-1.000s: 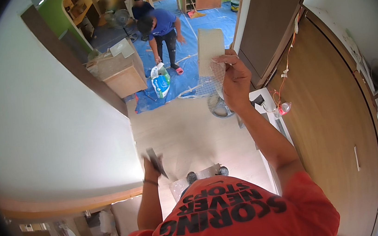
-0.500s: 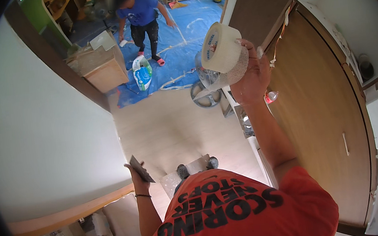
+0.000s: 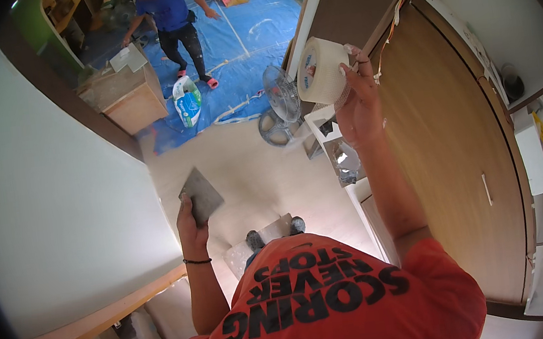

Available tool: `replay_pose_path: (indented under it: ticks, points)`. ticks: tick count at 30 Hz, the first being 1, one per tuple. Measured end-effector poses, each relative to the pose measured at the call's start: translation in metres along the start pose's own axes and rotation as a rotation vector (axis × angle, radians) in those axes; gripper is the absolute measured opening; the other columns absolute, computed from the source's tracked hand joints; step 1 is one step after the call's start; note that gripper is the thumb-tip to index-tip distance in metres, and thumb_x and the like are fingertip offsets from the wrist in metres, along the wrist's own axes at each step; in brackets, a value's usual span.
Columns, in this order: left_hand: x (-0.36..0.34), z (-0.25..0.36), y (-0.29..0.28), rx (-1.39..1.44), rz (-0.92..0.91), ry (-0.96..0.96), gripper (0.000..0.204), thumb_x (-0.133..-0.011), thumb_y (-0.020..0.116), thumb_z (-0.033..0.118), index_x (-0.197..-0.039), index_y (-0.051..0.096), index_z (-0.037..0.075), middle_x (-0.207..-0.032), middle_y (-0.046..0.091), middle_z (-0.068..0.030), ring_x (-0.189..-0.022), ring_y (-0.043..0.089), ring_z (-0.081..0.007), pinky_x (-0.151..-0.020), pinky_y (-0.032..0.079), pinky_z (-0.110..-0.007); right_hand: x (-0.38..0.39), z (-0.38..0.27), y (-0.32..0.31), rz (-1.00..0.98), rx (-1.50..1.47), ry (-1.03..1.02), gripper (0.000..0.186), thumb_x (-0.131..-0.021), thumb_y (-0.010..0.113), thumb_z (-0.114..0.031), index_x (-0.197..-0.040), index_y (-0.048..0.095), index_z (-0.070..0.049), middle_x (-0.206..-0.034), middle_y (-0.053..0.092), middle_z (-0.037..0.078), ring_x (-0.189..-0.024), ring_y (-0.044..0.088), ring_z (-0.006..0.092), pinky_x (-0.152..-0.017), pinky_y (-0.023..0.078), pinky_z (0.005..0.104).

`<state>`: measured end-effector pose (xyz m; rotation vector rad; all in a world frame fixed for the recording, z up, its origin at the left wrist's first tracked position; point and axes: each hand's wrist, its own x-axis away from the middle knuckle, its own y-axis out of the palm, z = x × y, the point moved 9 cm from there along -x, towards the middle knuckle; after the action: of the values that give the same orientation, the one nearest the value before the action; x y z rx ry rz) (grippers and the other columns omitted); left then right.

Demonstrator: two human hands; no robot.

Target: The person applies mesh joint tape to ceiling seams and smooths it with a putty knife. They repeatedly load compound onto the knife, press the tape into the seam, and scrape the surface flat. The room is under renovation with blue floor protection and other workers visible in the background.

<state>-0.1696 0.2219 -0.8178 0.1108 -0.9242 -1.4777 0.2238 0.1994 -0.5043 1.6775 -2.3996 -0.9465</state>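
Note:
My right hand (image 3: 360,109) is raised in front of the dark door frame, its fingers curled round a wide roll of pale mesh tape (image 3: 329,72). A short loose end of mesh hangs below the roll by my palm. Lower on the left, near the white wall, my left hand (image 3: 191,232) grips a flat grey metal scraper blade (image 3: 202,196). The blade points up and away from me, its broad face showing. Some fingers of both hands are hidden behind what they hold.
I stand on a board (image 3: 235,259) over beige floor. Ahead are a standing fan (image 3: 282,94), a wooden box (image 3: 133,105), an upright bag (image 3: 187,103) and a co-worker (image 3: 174,23) on blue sheeting (image 3: 240,39). A wooden door (image 3: 456,148) and loose wires (image 3: 395,18) are to the right.
My left hand has risen and turned the scraper from nearly edge-on to face-on. The tape roll has tilted, and less loose mesh hangs below it. The co-worker now leans toward the box.

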Motion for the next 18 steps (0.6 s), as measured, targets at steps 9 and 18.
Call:
replay_pose_path:
  ticks: [9, 18]
  points:
    - [0.052, 0.133, 0.183, -0.293, -0.325, 0.691, 0.045, -0.095, 0.065, -0.004, -0.138, 0.054, 0.003, -0.132, 0.063, -0.0082, -0.118, 0.061, -0.0165, -0.101, 0.050, -0.033, 0.015, -0.033, 0.019, -0.084, 0.006, -0.033, 0.053, -0.099, 0.056, -0.007, -0.149, 0.038, -0.010, -0.143, 0.047, 0.011, -0.132, 0.052, 0.0285, -0.112, 0.045, 0.0458]
    - [0.082, 0.122, 0.302, -0.408, -0.694, 0.678, 0.041, -0.091, 0.073, -0.005, -0.129, 0.059, 0.002, -0.116, 0.070, -0.0046, -0.103, 0.066, -0.0113, -0.087, 0.055, -0.027, 0.023, -0.068, 0.041, -0.079, 0.139, -0.227, 0.067, -0.097, 0.059, 0.000, -0.155, 0.026, -0.010, -0.136, 0.053, 0.024, -0.119, 0.064, 0.0387, -0.104, 0.051, 0.0475]
